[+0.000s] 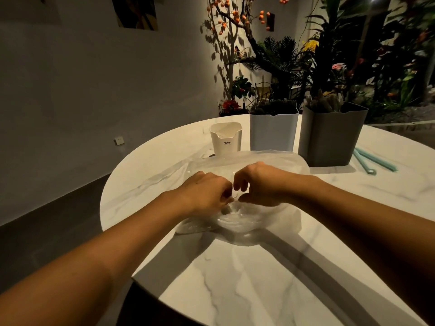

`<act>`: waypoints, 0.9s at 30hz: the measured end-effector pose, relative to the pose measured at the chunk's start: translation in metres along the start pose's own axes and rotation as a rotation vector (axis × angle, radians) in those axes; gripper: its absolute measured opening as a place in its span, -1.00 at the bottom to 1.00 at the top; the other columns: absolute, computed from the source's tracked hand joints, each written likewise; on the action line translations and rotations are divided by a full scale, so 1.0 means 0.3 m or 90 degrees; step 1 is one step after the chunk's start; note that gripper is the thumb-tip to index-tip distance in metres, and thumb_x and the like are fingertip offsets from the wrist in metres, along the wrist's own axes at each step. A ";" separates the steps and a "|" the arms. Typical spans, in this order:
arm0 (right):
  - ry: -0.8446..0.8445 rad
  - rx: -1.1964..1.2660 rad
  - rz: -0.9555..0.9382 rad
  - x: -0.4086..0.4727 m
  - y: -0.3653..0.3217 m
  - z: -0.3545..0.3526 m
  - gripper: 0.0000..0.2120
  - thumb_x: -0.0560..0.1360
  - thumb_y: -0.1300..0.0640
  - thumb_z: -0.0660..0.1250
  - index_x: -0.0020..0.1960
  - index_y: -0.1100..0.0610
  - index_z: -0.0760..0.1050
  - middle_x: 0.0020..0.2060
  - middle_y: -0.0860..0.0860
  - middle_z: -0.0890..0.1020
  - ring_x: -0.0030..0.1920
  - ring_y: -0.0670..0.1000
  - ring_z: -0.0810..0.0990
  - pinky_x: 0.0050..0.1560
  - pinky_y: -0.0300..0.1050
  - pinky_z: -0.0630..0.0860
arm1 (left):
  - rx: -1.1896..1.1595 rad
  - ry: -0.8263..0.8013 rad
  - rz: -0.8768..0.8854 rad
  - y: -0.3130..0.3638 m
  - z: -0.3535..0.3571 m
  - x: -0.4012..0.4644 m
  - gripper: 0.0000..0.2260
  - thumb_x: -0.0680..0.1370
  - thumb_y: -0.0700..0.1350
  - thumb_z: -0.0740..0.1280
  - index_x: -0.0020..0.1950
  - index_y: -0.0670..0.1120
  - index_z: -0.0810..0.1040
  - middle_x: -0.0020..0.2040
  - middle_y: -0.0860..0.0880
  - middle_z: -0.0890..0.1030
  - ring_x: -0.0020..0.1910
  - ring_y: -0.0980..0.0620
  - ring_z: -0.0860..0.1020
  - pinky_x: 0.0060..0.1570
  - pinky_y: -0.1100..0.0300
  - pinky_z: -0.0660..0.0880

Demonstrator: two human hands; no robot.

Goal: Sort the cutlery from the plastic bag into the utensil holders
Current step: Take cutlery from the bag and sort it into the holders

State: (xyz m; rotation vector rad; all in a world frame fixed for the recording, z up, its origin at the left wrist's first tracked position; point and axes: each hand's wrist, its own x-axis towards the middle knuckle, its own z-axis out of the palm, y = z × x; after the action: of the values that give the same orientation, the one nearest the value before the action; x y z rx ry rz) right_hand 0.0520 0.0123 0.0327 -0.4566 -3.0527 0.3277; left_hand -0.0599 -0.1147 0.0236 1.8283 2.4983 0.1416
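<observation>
From my head view, my left hand [207,191] and right hand [259,187] both pinch the plastic bag [237,217], which lies crumpled on the table [235,278] before me. The grey holder [332,135] and pale holder [273,130] behind already bristle with cutlery (the small white holder [225,137] looks empty); I judge the sorting nearly finished.

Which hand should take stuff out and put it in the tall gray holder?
Probably the right hand: the dark gray holder stands on its side. Both hands pinch the plastic bag.
</observation>
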 end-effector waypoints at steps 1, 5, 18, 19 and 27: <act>0.007 -0.010 0.012 -0.001 0.006 -0.010 -0.70 0.53 0.10 0.41 0.26 0.07 0.55 0.10 0.01 0.63 0.04 0.02 0.60 0.10 -0.16 0.58 | 0.012 -0.007 -0.005 -0.001 0.000 0.009 -0.90 0.64 0.01 0.30 0.07 0.05 0.58 -0.02 0.03 0.62 -0.10 0.03 0.53 0.00 0.11 0.55; -0.044 -0.139 0.074 -0.002 0.043 -0.028 -0.70 0.62 0.12 0.23 0.33 0.12 0.51 0.21 0.09 0.59 0.17 0.12 0.56 0.24 -0.05 0.51 | 0.048 -0.035 -0.017 -0.007 -0.007 0.033 -0.91 0.66 -0.07 0.23 -0.05 0.04 0.44 -0.09 0.03 0.51 -0.15 0.03 0.46 -0.18 0.14 0.40; -0.041 -0.072 0.038 0.166 0.072 0.045 -0.43 0.61 0.11 0.28 0.56 0.00 0.16 0.53 0.03 0.26 0.52 0.10 0.20 0.51 0.05 0.09 | -0.020 -0.140 0.052 -0.074 0.001 0.056 -0.90 0.60 0.04 0.30 -0.01 0.03 0.54 -0.01 0.00 0.59 -0.07 -0.03 0.54 0.01 0.02 0.59; -0.058 -0.074 0.036 0.183 0.075 0.052 -0.39 0.61 0.07 0.28 0.58 -0.02 0.10 0.55 0.02 0.21 0.54 0.09 0.15 0.52 0.05 0.05 | -0.029 -0.142 0.054 -0.083 0.000 0.057 -0.90 0.60 0.04 0.31 -0.02 0.04 0.55 0.00 0.01 0.60 -0.06 -0.02 0.55 0.02 0.01 0.60; -0.011 -0.093 0.027 0.195 0.064 0.068 -0.57 0.54 0.05 0.37 0.38 -0.07 0.38 0.26 0.02 0.52 0.18 0.07 0.50 0.32 -0.01 0.41 | -0.050 -0.026 -0.001 -0.127 0.019 0.050 -0.88 0.61 0.08 0.27 -0.07 0.08 0.48 0.25 0.08 0.49 0.04 0.04 0.51 0.13 0.04 0.55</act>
State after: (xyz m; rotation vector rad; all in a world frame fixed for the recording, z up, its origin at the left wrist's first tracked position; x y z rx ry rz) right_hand 0.0001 0.0433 0.0091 -0.5290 -3.1008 0.1100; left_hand -0.1002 -0.1116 0.0144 1.7804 2.4302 0.1973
